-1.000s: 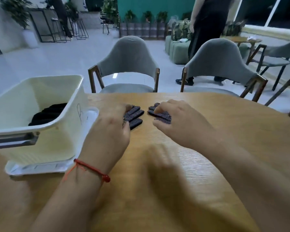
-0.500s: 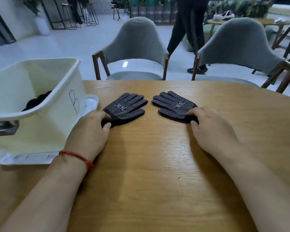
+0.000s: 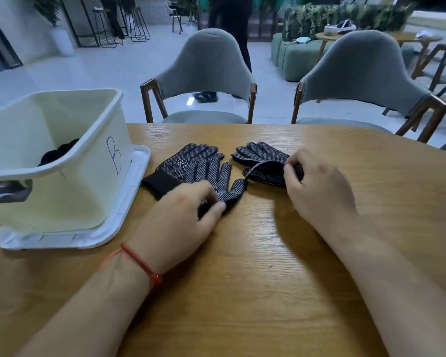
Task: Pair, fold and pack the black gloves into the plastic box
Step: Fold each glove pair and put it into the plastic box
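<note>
On the wooden table (image 3: 255, 266), a black dotted glove (image 3: 188, 163) lies flat, fingers pointing away. A second dotted glove (image 3: 228, 182) overlaps its right side, and my left hand (image 3: 180, 222) pinches that one at its near end. To the right lies another black glove (image 3: 262, 153). My right hand (image 3: 319, 191) pinches this glove's near edge, which is raised and curled over. The pale plastic box (image 3: 93, 186), marked "B", stands at the left with dark gloves (image 3: 59, 150) inside.
The box stands on its white lid (image 3: 131, 202). Its grey handle (image 3: 8, 190) juts out at the left edge. Two grey chairs (image 3: 206, 70) stand along the table's far side. A person in dark clothes (image 3: 229, 27) walks on the floor behind them.
My left hand has shifted right and now pinches a second glove lying askew over the left one. My right hand has moved up and lifted the right glove's near edge.
</note>
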